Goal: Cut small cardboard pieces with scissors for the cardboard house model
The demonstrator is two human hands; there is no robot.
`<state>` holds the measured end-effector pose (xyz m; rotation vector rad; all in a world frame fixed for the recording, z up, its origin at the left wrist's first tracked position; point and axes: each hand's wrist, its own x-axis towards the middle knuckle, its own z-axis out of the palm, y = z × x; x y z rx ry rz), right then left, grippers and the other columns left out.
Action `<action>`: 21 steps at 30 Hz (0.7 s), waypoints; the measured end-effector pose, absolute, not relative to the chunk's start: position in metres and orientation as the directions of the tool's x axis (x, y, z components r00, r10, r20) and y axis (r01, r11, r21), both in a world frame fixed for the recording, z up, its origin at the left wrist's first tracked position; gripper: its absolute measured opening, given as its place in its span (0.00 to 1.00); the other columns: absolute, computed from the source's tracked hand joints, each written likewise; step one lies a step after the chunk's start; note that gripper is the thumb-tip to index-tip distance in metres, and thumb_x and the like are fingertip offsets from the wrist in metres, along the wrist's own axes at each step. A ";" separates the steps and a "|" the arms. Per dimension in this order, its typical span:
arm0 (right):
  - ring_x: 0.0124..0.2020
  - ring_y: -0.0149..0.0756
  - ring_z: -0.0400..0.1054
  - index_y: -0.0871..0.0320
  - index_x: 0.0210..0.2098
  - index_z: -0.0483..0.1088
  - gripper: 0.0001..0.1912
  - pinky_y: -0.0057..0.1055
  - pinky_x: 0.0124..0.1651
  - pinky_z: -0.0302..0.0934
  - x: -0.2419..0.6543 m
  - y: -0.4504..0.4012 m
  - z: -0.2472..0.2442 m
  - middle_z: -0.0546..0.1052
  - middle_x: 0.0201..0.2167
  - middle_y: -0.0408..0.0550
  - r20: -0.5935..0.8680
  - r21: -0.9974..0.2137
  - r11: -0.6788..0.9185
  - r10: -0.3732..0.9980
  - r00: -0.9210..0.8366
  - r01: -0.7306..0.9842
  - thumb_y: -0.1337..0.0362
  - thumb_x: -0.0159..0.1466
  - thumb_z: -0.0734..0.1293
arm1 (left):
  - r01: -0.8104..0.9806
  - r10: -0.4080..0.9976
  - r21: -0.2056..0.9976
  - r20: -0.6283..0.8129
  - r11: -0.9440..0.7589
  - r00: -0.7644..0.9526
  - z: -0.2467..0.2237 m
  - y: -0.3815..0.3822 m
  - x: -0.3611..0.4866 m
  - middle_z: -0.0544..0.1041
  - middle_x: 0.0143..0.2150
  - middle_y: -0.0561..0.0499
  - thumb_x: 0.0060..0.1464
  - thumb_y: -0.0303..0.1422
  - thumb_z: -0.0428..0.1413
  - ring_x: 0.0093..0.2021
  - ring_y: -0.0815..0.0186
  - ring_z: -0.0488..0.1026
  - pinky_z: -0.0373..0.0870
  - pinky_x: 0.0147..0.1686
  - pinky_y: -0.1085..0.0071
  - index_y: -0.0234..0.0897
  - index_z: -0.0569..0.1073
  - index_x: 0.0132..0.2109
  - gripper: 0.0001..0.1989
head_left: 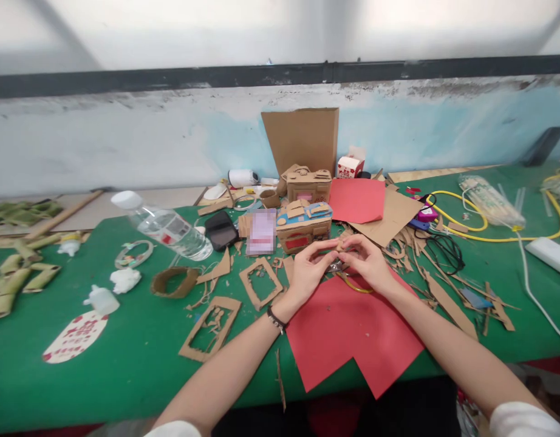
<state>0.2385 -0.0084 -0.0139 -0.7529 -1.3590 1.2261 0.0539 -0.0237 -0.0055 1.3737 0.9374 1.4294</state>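
Observation:
My left hand [313,266] and my right hand [365,258] meet fingertip to fingertip above a sheet of red paper [348,328]. Both are closed in a pinch on a small brown piece of cardboard [339,244], mostly hidden by the fingers. Just under the fingertips lies a metal tool with a curved yellow handle [356,287], perhaps scissors, partly covered. Beyond my left hand stands a cardboard model building [302,227] with blue and red parts. Cut cardboard frames [260,283] rest to the left of my left wrist.
A clear plastic bottle [170,227] lies tilted at left, near a black phone-like device [221,230]. Cardboard strips [450,303] clutter the right side. A yellow cable [503,238] and a white power strip [551,256] are farther right. A wall runs behind the green table [138,376].

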 end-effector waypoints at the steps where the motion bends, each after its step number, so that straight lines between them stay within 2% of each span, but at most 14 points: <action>1: 0.50 0.40 0.78 0.50 0.42 0.79 0.14 0.34 0.50 0.77 0.238 -0.009 -0.015 0.80 0.45 0.46 0.307 -0.943 0.270 0.932 -0.195 -0.196 0.53 0.64 0.82 | -0.108 0.955 0.951 0.294 -0.288 0.038 -0.005 -0.023 0.054 0.88 0.56 0.40 0.61 0.42 0.71 0.58 0.52 0.85 0.83 0.60 0.55 0.37 0.86 0.51 0.16; 6: 0.55 0.42 0.78 0.50 0.44 0.81 0.12 0.35 0.51 0.78 0.239 -0.012 -0.017 0.82 0.50 0.49 0.340 -0.938 0.318 0.924 -0.177 -0.139 0.53 0.67 0.80 | -0.111 0.963 0.957 0.269 -0.267 0.002 -0.006 -0.026 0.054 0.86 0.58 0.41 0.60 0.40 0.71 0.60 0.53 0.84 0.82 0.62 0.57 0.38 0.83 0.55 0.19; 10: 0.51 0.41 0.80 0.49 0.45 0.80 0.10 0.36 0.51 0.77 0.239 -0.014 -0.016 0.83 0.47 0.47 0.413 -0.910 0.404 0.905 -0.104 -0.093 0.54 0.69 0.78 | -0.099 0.957 0.956 0.283 -0.277 0.054 -0.007 -0.030 0.056 0.85 0.62 0.40 0.61 0.41 0.71 0.62 0.53 0.83 0.82 0.63 0.57 0.39 0.83 0.58 0.21; 16: 0.51 0.44 0.78 0.49 0.43 0.80 0.05 0.44 0.59 0.74 0.241 -0.016 -0.015 0.83 0.45 0.48 0.577 -0.808 0.582 0.813 -0.077 0.096 0.56 0.71 0.76 | -0.133 0.948 0.948 0.303 -0.290 0.097 -0.010 -0.031 0.058 0.85 0.62 0.41 0.62 0.42 0.70 0.61 0.52 0.84 0.83 0.62 0.55 0.39 0.85 0.57 0.20; 18: 0.52 0.45 0.78 0.48 0.44 0.81 0.05 0.45 0.59 0.74 0.242 -0.017 -0.015 0.82 0.46 0.48 0.565 -0.813 0.570 0.821 -0.077 0.117 0.56 0.72 0.76 | -0.138 0.946 0.946 0.309 -0.294 0.096 -0.010 -0.031 0.058 0.86 0.60 0.41 0.62 0.42 0.70 0.60 0.52 0.85 0.83 0.62 0.54 0.39 0.85 0.57 0.19; 21: 0.53 0.46 0.78 0.46 0.52 0.82 0.10 0.46 0.60 0.75 0.242 -0.019 -0.015 0.82 0.51 0.50 0.513 -0.842 0.520 0.854 -0.084 0.146 0.54 0.72 0.75 | -0.117 0.951 0.951 0.297 -0.286 0.092 -0.012 -0.029 0.057 0.85 0.61 0.41 0.63 0.42 0.69 0.61 0.51 0.84 0.82 0.63 0.53 0.39 0.85 0.57 0.19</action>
